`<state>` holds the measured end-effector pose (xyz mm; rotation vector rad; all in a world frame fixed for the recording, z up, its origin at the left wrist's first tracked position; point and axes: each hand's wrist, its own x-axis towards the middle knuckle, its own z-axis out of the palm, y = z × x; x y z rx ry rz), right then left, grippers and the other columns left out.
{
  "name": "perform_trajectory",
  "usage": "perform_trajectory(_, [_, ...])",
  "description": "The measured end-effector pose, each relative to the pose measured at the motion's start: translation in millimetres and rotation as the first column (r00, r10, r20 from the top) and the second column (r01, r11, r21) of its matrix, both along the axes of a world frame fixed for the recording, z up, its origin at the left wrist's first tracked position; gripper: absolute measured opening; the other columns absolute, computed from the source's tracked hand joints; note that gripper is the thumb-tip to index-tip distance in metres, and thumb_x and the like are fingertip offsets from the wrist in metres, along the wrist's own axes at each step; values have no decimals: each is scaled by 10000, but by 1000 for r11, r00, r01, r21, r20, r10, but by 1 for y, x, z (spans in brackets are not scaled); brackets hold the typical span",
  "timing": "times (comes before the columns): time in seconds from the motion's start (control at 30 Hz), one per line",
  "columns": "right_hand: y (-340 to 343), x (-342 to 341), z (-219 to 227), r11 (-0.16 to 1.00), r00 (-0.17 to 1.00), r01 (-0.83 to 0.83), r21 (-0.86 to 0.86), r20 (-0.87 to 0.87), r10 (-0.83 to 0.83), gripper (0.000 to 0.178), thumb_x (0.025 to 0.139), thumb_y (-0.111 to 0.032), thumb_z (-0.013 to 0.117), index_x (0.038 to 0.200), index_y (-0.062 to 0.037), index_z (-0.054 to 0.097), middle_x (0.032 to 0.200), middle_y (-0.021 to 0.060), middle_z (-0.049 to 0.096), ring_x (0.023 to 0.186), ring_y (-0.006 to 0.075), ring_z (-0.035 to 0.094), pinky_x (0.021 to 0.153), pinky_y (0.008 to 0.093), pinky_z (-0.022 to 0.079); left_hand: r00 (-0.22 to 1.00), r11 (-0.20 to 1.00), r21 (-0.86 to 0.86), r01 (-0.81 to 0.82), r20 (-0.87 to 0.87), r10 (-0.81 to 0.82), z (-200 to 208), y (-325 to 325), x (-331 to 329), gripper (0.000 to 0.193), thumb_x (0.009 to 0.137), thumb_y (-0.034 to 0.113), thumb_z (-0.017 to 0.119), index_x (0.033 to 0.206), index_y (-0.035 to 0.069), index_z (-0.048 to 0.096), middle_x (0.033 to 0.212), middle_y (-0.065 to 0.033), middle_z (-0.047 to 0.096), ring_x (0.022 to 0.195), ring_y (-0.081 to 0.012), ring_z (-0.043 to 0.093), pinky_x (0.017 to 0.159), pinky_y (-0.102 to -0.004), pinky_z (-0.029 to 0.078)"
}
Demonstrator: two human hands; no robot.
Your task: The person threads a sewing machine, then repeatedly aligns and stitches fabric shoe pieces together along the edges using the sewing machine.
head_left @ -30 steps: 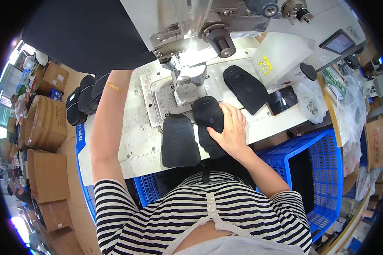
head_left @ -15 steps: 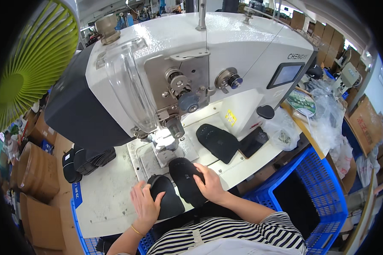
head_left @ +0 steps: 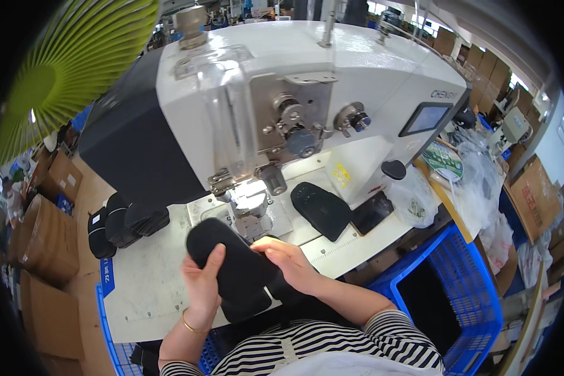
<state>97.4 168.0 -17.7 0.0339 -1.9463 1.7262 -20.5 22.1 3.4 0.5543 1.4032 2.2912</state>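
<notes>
My left hand (head_left: 200, 276) is closed on a black, round-ended fabric piece (head_left: 232, 263), thumb on its face and fingers behind, lifted in front of the sewing machine (head_left: 200, 169). At the piece's right edge my right hand (head_left: 291, 266) has its fingers drawn together and appears to pinch that edge. Another dark piece (head_left: 285, 289) shows partly beneath the right hand. A similar black piece (head_left: 321, 211), with small marks along its rounded end, lies on the machine bed to the right of the lit needle area (head_left: 250, 200).
A stack of black pieces (head_left: 128, 219) sits at the table's left. A phone (head_left: 373, 213) and a clear plastic bag (head_left: 413, 197) lie on the right. A blue crate (head_left: 482, 294) stands at lower right, a green fan (head_left: 56, 81) at upper left.
Both hands were on two black pieces lying on the table edge. Now a piece is lifted in the left hand, and the right hand has come over to its edge. The view has shifted slightly.
</notes>
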Motion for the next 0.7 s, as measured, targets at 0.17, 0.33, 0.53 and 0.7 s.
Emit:
perform_trajectory(0.17, [-11,15,-18,994,990,92,56,99,-98,96,940,-13,603,1016,45,609,1121,105,568,743,91,607,640,209,507,995,996,15,-86,49,85,3,-4,-7,267,915,7,652,1178,1,608,1055,-71,684,913,-159,671,800,-291,557])
perform_trajectory(0.33, [-13,22,-1,997,996,58,-57,75,-54,117,930,15,605,1041,51,594,1151,129,545,822,145,656,725,262,561,991,999,-40,-31,125,36,16,-5,-18,314,851,-23,691,1158,-24,627,1066,-86,689,943,-171,665,837,-301,541])
perform_trajectory(0.53, [-17,12,-6,963,995,97,-253,13,-97,73,910,30,633,970,54,600,949,78,624,789,125,696,698,226,582,993,998,20,54,105,-56,10,-5,-31,248,875,-36,678,1117,-20,631,1046,-104,696,914,-173,683,820,-297,564])
perform_trajectory(0.7, [-23,13,-9,953,992,125,-275,46,-117,94,911,33,625,1000,58,608,918,98,664,803,142,711,708,235,589,991,997,33,63,116,-66,7,-8,-34,242,873,-33,684,1108,-24,628,1042,-114,696,914,-184,688,828,-308,571])
